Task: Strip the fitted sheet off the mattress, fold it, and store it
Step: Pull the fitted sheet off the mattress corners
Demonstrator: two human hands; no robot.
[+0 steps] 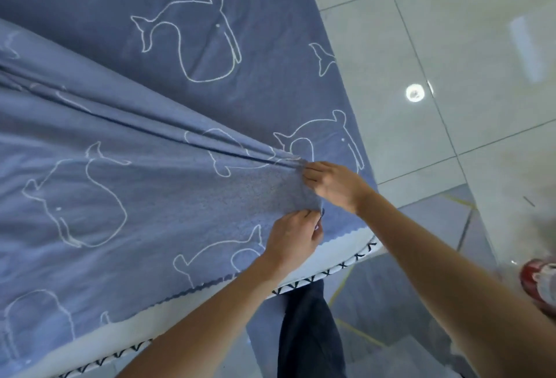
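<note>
Your left hand [293,236] and right hand [334,185] both pinch the sheet [150,182]; mattress [129,334] edge exposed at 6 o'clock, red object [538,281] on floor [451,46] at 4 o'clock

1. a round white glare spot [415,93] shines on the floor.
2. all around the glare spot lie pale glossy floor tiles [481,1] with thin dark grout lines.
3. up and right of the glare spot sits a soft rectangular reflection [526,49].
4. well below the glare spot the floor is darker grey [388,296], crossed by thin yellow lines [343,286].
5. far below and right of the glare spot is a blurred red and white object [538,281].
</note>
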